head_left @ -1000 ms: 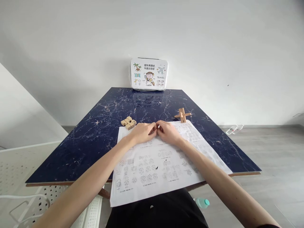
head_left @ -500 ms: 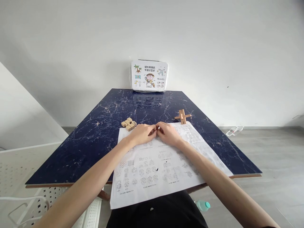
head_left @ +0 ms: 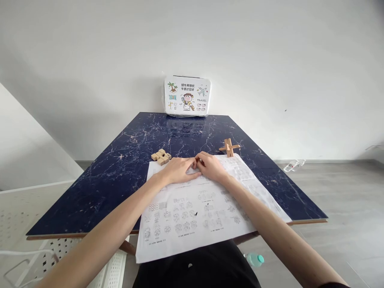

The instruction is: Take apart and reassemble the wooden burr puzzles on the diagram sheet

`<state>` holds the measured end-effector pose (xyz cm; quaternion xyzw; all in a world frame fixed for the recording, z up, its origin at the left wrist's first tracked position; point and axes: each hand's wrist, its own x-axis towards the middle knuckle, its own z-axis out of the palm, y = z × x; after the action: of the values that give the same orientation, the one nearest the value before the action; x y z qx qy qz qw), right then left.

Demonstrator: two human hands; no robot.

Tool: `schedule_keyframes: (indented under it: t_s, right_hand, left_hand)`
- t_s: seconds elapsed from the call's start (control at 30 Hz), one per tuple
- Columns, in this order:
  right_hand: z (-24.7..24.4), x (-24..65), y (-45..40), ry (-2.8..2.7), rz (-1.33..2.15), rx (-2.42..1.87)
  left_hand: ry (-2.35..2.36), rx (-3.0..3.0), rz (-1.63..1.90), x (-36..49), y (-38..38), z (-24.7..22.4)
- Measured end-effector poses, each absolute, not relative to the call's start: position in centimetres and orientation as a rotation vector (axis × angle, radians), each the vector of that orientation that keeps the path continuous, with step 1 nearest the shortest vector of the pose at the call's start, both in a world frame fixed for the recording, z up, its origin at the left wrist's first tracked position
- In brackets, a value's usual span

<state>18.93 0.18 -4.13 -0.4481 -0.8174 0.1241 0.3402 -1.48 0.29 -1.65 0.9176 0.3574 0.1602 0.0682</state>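
Observation:
My left hand (head_left: 181,169) and my right hand (head_left: 209,165) meet over the far part of a printed paper sheet (head_left: 210,232), fingertips touching or nearly so. Both have curled fingers; whatever lies between them, if anything, is hidden. The left thumb reaches across toward the right hand. Just beyond my left hand sits a block-like wooden puzzle (head_left: 161,157) of pale cubes, close to the sheet's far edge. A cross-shaped wooden puzzle (head_left: 229,148) of interlocked sticks stands at that same edge, to the right of my right hand.
The dark blue marbled table (head_left: 120,172) runs back to the wall. At its far end a white cartoon-printed case (head_left: 187,97) stands upright. The sheet hangs over the near edge toward my lap. On the floor lie a bottle with a teal cap (head_left: 255,259) and a clear plastic item (head_left: 294,165).
The left thumb has straightened away from its fingers, and the fingers of both hands have shifted slightly. The whole view has moved a little; both wooden puzzles stay in place.

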Motion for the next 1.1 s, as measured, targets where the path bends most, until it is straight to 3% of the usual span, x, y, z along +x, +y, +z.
schedule_keyframes:
  t_s: [0.6,1.1]
  right_hand:
    - [-3.9,19.1,1.5,-1.942,0.564,-1.212]
    - [-4.4,20.7,3.2,-1.211,0.946,-1.038]
  left_hand:
    - [1.032,2.819,0.481,-1.9,2.3,-1.6]
    - [1.047,2.746,0.528,-2.0,2.6,-1.9]
